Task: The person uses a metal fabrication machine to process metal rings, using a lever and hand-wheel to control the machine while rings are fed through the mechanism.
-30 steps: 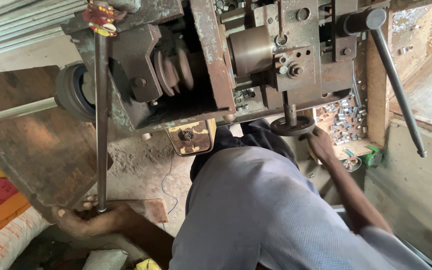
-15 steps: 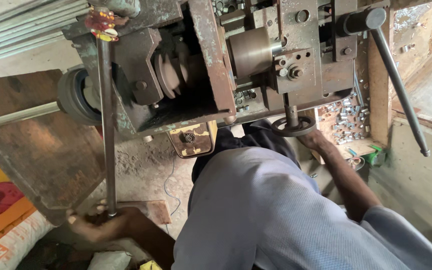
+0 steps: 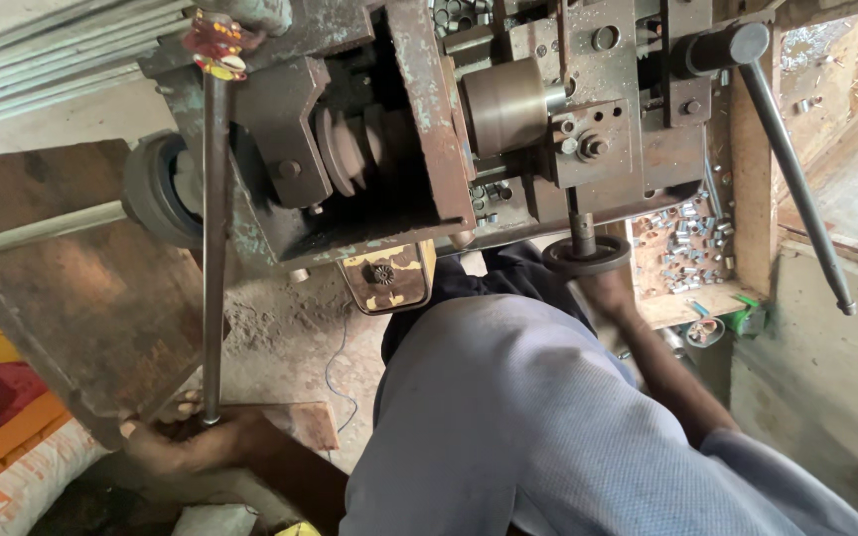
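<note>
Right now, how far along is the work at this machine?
Done: a heap of small cut metal pieces lies in the wooden tray beside the machine. In hand: the left hand grips the bottom of the long lever rod, and the right hand is at the small handwheel. What remains cannot be told.
</note>
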